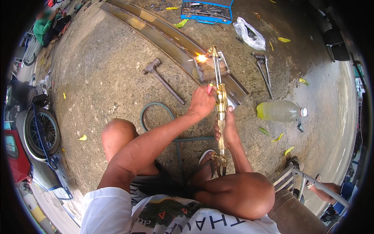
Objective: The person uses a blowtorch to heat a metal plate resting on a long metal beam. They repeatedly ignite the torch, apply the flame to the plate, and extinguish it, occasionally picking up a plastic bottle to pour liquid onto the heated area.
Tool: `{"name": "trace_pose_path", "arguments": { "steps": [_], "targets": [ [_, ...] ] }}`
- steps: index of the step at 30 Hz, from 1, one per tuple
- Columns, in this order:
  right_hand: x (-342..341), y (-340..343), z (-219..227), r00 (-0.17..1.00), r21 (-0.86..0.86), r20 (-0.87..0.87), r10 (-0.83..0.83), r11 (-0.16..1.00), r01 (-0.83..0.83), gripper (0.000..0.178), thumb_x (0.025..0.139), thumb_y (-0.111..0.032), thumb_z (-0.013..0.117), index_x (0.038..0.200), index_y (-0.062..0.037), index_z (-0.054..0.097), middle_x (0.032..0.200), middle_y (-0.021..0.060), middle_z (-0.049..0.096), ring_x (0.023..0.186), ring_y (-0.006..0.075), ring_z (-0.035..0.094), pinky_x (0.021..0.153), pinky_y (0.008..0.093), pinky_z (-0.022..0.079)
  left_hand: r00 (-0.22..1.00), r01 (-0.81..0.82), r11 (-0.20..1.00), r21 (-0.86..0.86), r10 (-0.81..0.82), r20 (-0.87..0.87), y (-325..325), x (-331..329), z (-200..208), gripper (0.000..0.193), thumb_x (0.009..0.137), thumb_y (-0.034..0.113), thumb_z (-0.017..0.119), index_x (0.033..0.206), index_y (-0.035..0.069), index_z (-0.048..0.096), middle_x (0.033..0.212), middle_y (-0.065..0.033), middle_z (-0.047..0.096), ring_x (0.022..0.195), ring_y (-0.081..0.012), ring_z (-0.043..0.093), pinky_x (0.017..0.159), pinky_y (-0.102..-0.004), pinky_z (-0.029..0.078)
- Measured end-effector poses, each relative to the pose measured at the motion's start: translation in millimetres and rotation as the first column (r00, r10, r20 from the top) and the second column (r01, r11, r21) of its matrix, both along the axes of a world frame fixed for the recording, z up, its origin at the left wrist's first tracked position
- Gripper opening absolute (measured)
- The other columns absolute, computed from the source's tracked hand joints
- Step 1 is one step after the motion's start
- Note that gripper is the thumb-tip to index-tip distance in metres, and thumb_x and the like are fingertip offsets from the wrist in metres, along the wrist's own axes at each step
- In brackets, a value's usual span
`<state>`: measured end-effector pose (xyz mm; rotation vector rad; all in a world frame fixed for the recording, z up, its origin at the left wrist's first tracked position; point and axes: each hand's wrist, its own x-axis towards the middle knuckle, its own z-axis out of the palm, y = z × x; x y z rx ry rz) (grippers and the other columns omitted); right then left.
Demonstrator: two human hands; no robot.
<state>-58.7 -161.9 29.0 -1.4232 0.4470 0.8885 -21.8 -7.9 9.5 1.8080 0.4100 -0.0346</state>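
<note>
My right hand (228,130) is wrapped round the handle of a long brass cutting torch (221,103). At the torch's far end, beside its bent tip, a bright orange flame (201,58) glows over a square steel plate (205,71). That plate lies across long rusty steel channels (171,43). My left hand (202,102) is closed on a small red lighter (210,88), partly hidden by the fingers, close to the left of the torch's valve body. Hoses run from the torch's rear fitting (220,158) down between my legs.
A hammer (165,82) lies left of the channels, near a looped green hose (143,117). To the right are wrenches (265,74), a bottle of yellowish liquid (278,111) and a plastic bag (249,35). A blue socket set (206,11) sits beyond. Another person (42,27) is far left.
</note>
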Motion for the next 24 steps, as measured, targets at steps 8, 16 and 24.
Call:
{"name": "trace_pose_path", "arguments": {
  "steps": [8, 16, 24],
  "targets": [
    [2.4, -0.7, 0.0, 1.0, 0.02, -0.003, 0.012, 1.0, -0.011, 0.075, 0.095, -0.078, 0.022, 0.093, -0.008, 0.049, 0.059, 0.0006, 0.044, 0.043, 0.0128, 0.043, 0.04, 0.0285, 0.038, 0.999, 0.0, 1.0, -0.008, 0.0, -0.044, 0.8, 1.0, 3.6, 0.038, 0.099, 0.024, 0.051, 0.08, -0.007, 0.062, 0.075, -0.0325, 0.061, 0.076, -0.0514, 0.061, 0.072, -0.0532, 0.048],
    [1.5, -3.1, 0.5, 0.999, -0.015, 0.036, 0.009, 1.0, -0.009, 0.077, 0.094, -0.079, 0.022, 0.093, -0.0074, 0.049, 0.059, 0.0007, 0.043, 0.043, 0.0127, 0.042, 0.04, 0.0286, 0.037, 0.977, -0.019, 0.999, 0.048, 0.028, -0.213, -8.2, -37.7, 0.2, 0.043, 0.103, 0.032, 0.051, 0.092, -0.007, 0.065, 0.073, -0.0144, 0.068, 0.064, -0.0215, 0.069, 0.061, -0.037, 0.054],
    [3.4, -6.3, -10.7, 0.999, 0.004, 0.034, 0.025, 1.0, -0.025, 0.078, 0.094, -0.079, 0.024, 0.095, -0.0055, 0.05, 0.06, 0.0017, 0.045, 0.044, 0.0132, 0.044, 0.04, 0.0289, 0.038, 0.709, -0.031, 0.689, -0.724, -0.495, -0.502, -30.7, -136.1, -9.1, 0.03, 0.1, 0.021, 0.056, 0.111, -0.005, 0.064, 0.101, -0.0162, 0.068, 0.083, -0.0218, 0.07, 0.072, -0.0347, 0.057]
  ]
}}
